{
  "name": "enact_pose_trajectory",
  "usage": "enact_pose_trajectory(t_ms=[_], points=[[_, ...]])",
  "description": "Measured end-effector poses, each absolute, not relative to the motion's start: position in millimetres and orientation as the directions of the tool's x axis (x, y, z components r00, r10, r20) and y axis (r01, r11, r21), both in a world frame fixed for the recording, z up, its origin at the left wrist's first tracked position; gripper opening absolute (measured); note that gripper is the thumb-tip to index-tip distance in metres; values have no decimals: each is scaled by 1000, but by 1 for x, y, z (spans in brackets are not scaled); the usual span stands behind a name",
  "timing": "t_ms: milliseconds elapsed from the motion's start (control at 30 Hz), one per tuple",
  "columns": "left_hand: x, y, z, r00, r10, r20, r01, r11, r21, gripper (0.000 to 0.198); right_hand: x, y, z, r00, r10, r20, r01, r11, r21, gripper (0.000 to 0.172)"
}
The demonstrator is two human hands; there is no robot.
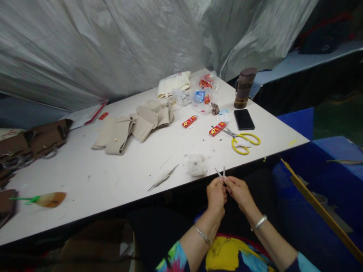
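Note:
My left hand (216, 192) and my right hand (237, 189) meet just off the table's front edge, fingers closed. From between them a small V-shaped metal tool (218, 172) sticks out, its two thin points spread apart; its lower part is hidden by my fingers. Close by on the table lies a small clear plastic bag (197, 165) with tiny contents that I cannot make out. To its left is a thin pointed tool with a white-wrapped middle (163, 177). Yellow-handled scissors (244, 142) rest open beyond my right hand.
On the white table (136, 170) are beige leather pieces (119, 136), two red boxes (217, 129), a phone (244, 119), a dark tumbler (245, 88) and plastic bags (202, 96). Brown bags (47, 139) and a green-handled brush (51, 199) lie left. A blue bin (300, 204) stands right.

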State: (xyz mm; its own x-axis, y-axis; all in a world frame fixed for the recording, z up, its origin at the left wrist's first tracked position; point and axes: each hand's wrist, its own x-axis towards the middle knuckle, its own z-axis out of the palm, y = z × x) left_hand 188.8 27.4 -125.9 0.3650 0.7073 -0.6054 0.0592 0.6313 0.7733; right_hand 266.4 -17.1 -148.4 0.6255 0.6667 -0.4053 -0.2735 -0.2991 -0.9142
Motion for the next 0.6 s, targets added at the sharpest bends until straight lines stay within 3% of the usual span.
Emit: enact_pose_trajectory(t_ms=[600], points=[[193,34,-120,397,672,-625,45,666,745,31,267,-12,-145,680,620,-392,-234,-323,-917,52]])
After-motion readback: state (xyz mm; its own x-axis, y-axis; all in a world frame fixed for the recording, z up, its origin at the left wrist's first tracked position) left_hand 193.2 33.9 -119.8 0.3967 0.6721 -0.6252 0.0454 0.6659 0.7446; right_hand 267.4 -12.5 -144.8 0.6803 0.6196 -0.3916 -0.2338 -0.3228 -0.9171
